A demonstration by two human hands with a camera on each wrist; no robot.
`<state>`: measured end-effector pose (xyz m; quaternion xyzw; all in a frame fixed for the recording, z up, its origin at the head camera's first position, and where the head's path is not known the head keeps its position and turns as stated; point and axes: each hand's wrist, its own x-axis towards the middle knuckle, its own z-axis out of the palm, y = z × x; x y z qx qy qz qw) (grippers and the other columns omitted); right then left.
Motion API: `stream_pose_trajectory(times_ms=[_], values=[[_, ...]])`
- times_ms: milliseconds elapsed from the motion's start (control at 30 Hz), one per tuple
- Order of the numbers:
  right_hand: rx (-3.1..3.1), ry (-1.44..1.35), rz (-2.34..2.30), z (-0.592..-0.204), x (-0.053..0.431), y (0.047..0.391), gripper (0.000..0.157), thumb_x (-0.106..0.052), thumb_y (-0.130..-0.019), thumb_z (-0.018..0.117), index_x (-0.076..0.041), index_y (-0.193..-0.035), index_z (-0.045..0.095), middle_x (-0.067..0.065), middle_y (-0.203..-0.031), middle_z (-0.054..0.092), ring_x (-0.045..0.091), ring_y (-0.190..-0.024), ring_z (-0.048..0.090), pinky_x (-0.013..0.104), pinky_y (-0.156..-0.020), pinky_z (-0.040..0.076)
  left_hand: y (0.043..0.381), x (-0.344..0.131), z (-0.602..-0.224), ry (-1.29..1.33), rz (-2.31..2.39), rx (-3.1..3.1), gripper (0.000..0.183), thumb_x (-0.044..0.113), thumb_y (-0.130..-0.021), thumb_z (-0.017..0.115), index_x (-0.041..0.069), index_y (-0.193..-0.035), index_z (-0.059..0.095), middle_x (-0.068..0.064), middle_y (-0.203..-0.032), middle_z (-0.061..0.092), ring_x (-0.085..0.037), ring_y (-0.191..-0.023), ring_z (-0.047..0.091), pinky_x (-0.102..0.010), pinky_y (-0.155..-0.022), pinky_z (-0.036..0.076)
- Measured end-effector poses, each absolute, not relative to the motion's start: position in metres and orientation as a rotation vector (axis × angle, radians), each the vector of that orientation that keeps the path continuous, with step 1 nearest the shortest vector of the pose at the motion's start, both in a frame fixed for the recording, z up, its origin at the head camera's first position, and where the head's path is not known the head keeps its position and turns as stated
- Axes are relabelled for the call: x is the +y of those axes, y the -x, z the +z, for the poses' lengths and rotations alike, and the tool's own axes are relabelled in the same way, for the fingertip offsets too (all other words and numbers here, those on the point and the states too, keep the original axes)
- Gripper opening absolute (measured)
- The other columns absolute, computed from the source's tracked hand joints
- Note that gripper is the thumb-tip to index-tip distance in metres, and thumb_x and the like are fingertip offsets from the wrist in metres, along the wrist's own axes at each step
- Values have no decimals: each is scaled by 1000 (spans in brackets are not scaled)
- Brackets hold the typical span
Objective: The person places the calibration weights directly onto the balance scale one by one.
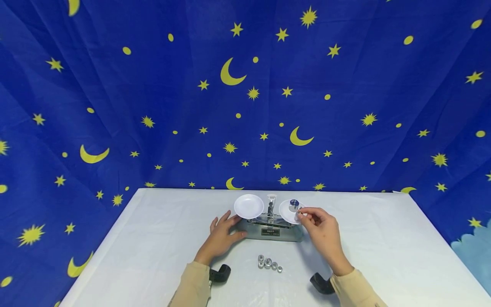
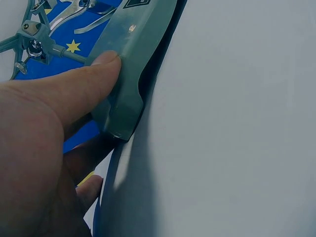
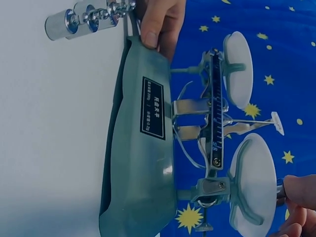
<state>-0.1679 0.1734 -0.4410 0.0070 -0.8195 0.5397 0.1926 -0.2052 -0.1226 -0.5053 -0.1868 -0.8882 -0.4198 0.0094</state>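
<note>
A pan balance (image 1: pixel 253 231) with a green base stands near the middle of the table. My left hand (image 1: pixel 220 239) grips the base's left end, its thumb on the front face and the other fingers partly hidden behind. The left pan (image 1: pixel 248 207) bears nothing. On the right pan (image 1: pixel 284 213) a larger metal weight (image 1: pixel 293 205) stands upright. Beside it, my right hand (image 1: pixel 325 232) pinches a small metal weight between thumb and forefinger at the pan's near right edge; the fingers cover most of it.
Several metal weights (image 1: pixel 268 262) of differing sizes stand grouped on the white table (image 1: pixel 161 238), in front of the balance. Behind the table hangs a blue cloth (image 1: pixel 184 106) with yellow stars and moons. Black wrist mounts (image 1: pixel 220 273) sit by both forearms.
</note>
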Motion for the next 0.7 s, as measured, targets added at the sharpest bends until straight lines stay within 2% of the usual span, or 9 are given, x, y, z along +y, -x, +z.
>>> stream_pose_trajectory(times_ms=[400, 700], values=[[-2297, 32, 1531, -443, 176, 170, 14, -6, -88, 77, -1, -101, 76, 5, -78, 58, 8, -64, 48, 17, -51, 39, 205, -123, -505, 590, -1310, -2775, 56, 32, -91, 73, 2, -136, 61, -14, -144, 57, -42, -147, 28, -68, -116, 0], [-2284, 49, 1546, -444, 175, 172, 12, -3, -88, 76, -1, -100, 76, 6, -76, 57, 9, -63, 48, 17, -51, 38, 206, -123, -505, 588, -1306, -2780, 56, 33, -91, 73, 2, -136, 60, -14, -144, 56, -42, -147, 27, -67, -116, 0]])
